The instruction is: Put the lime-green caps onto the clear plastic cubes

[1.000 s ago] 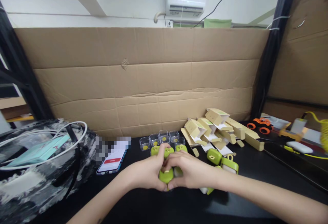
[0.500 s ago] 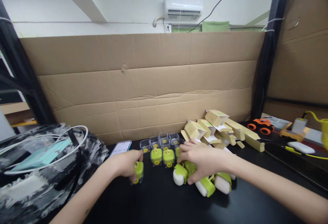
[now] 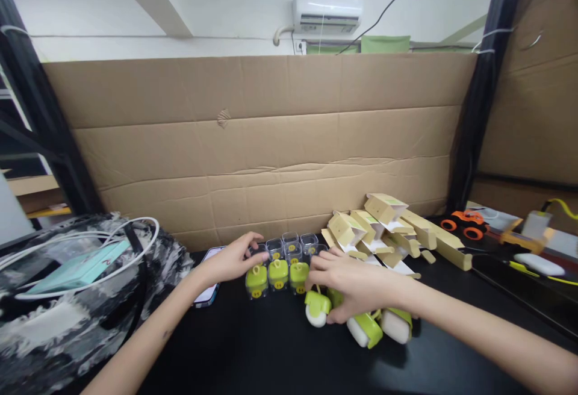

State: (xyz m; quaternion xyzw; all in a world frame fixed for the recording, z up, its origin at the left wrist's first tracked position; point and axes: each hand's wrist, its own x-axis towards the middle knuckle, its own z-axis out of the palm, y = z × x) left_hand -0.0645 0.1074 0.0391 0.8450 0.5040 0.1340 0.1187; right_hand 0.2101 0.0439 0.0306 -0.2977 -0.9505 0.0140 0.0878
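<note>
Left hand [image 3: 232,261] reaches over row of three green-lidded boxes [image 3: 277,274], fingers loosely spread, tips at empty clear boxes [image 3: 291,245] lined behind; holds nothing. Right hand [image 3: 350,283] curled over loose green-white rollers [image 3: 365,326], pinching one roller [image 3: 316,308] just right of row. Folded cartons [image 3: 383,229] piled near, against cardboard wall [image 3: 271,142]. Phone [image 3: 206,289] under left wrist.

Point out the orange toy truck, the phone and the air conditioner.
orange toy truck [image 3: 465,224]: head view, on its body.
phone [image 3: 207,292]: head view, on its visible lower corner.
air conditioner [image 3: 327,12]: head view, on its front panel.
</note>
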